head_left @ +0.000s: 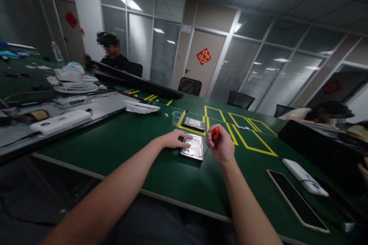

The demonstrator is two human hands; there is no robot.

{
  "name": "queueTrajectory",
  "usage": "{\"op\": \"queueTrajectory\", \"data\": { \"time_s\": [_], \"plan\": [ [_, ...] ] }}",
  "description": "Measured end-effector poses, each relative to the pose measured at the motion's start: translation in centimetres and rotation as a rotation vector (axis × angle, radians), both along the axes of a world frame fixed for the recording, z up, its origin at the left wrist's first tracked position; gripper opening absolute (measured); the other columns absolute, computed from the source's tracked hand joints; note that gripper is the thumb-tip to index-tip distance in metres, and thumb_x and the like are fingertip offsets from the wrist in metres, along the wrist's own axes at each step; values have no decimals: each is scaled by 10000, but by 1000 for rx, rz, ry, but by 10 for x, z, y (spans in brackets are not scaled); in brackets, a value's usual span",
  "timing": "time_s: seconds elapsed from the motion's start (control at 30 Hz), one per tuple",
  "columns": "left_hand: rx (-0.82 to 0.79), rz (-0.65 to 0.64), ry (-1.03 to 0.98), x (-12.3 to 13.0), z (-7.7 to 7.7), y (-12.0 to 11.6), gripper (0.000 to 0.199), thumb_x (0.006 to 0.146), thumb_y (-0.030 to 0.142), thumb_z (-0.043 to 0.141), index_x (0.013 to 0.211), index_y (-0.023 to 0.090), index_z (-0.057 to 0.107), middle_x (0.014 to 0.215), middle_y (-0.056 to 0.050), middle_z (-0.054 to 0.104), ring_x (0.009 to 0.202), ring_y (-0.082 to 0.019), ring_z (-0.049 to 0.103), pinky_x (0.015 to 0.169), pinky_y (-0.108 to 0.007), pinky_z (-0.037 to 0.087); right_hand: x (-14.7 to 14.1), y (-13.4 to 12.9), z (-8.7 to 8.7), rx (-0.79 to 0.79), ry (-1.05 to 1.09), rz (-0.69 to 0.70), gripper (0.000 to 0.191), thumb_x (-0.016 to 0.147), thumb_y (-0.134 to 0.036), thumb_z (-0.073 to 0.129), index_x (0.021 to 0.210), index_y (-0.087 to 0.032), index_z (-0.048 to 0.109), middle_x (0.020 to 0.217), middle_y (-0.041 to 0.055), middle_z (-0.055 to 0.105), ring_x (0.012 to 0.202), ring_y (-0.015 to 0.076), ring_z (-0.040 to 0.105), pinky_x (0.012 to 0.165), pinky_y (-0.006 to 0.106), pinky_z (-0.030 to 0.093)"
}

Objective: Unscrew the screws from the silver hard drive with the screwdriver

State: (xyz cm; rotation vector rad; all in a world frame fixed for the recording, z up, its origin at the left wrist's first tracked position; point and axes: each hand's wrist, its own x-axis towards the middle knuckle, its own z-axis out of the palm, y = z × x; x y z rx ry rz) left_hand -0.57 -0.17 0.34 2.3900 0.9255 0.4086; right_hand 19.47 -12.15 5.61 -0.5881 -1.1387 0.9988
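A silver hard drive [193, 148] lies flat on the green table. My left hand [176, 139] rests on its upper left part, fingers apart and pressing on the cover. Right of the drive, my right hand [220, 143] is closed round a screwdriver with an orange and black handle [215, 134]; its thin shaft points down and left to the drive's right edge. Whether the tip touches the drive I cannot tell. Just behind lies a second hard drive [194, 123] inside a yellow-taped rectangle, with a clear plastic cup [177, 118] on its left.
A phone [297, 199] and a white power bank [304, 178] lie at the right. White fan parts [142, 107] and a large panel [109, 111] with a white device [61, 121] are at the left. Two people sit across and to the right, near long black panels [138, 81].
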Motion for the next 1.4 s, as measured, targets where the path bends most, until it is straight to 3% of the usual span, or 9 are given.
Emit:
{"op": "queueTrajectory", "data": {
  "time_s": [0.3, 0.7, 1.4],
  "plan": [
    [3, -9, -9, 0, 0, 0, 695, 815, 684, 676, 1418, 353, 584, 1551, -92, 456, 1451, -350, 371, 1192, -480, 275, 1, 0, -1, 28, -34, -46, 231, 952, -378, 542, 807, -204, 589, 609, -19, 564, 469, 102, 455, 462, 231, 326],
    [2, -7, -12, 1, -1, 0, 678, 817, 662, 688, 1415, 358, 588, 1543, -89, 464, 1445, -343, 380, 1194, -473, 274, 1, 2, -1, 16, -38, -41, 267, 962, -421, 517, 828, -201, 588, 591, -23, 553, 432, 82, 374, 448, 226, 249],
    [8, -12, -12, 1, -1, 1, 665, 832, 661, 674, 1416, 354, 587, 1545, -97, 458, 1440, -346, 386, 1191, -476, 275, -1, 1, -3, 33, -87, -32, 288, 977, -440, 497, 870, -202, 619, 582, -23, 538, 441, 93, 364, 460, 241, 252]
  ]
}}
